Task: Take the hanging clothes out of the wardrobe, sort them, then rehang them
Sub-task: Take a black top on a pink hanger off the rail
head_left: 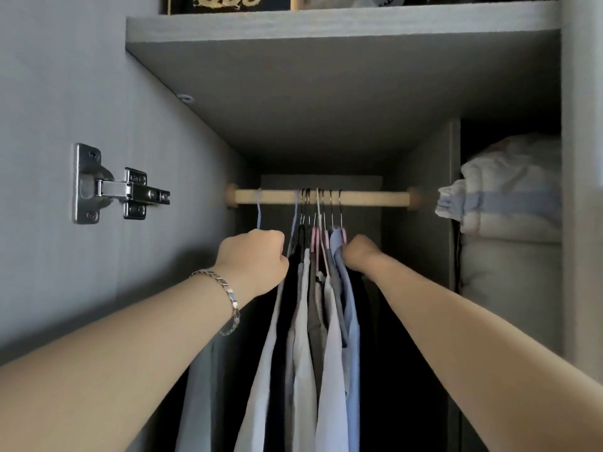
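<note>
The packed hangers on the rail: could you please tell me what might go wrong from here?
1. The hooks crowd together on the rail, so lifting one could tangle with or drag its neighbours.
2. The bracelet on the left wrist sits close to the shirts and might snag fabric.

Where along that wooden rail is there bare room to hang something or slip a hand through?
The widest bare stretch of the rail lies between the last hook of the hanger cluster and the right socket. A shorter gap sits between the lone blue hook and the cluster. The middle is crowded: hooks packed tight, shirts pressed together below.
</note>
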`<move>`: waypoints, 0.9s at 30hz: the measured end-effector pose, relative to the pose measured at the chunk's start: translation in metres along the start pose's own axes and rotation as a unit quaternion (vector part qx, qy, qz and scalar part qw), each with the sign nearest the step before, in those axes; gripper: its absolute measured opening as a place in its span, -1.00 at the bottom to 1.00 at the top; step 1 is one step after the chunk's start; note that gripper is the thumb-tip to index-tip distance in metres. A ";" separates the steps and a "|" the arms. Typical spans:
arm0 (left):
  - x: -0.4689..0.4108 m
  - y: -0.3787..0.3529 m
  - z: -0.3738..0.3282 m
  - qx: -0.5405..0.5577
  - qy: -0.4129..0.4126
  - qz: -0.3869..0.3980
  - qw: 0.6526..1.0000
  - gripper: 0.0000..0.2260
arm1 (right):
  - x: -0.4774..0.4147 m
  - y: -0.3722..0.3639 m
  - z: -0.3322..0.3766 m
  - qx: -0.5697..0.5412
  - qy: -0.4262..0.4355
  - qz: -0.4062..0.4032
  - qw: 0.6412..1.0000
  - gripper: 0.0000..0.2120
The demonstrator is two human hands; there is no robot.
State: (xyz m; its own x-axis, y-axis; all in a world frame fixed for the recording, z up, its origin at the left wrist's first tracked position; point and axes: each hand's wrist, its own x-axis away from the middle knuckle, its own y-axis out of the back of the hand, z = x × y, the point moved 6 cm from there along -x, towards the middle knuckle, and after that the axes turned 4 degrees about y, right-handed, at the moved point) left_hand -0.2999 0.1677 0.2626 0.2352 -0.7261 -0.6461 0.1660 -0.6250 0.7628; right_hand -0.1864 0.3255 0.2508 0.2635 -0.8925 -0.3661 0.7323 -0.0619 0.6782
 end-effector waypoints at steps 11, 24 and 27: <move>-0.019 -0.027 0.002 0.001 0.010 -0.003 1.000 -0.86 | -0.033 -0.003 -0.005 -0.118 -0.008 0.021 0.993 -0.64; -0.013 -0.015 0.004 0.000 -0.004 -0.013 1.000 -0.86 | -0.024 0.045 0.016 -0.101 0.033 -0.086 0.991 -0.58; -0.005 -0.010 0.001 0.015 -0.013 -0.013 1.000 -0.86 | -0.005 0.034 0.003 -0.106 0.008 -0.059 0.993 -0.61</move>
State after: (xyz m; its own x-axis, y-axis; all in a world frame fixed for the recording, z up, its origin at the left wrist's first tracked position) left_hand -0.3039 0.1771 0.2578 0.2068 -0.7166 -0.6661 0.1431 -0.6513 0.7452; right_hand -0.1651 0.3265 0.2775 0.1765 -0.8775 -0.4459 0.8738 -0.0688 0.4814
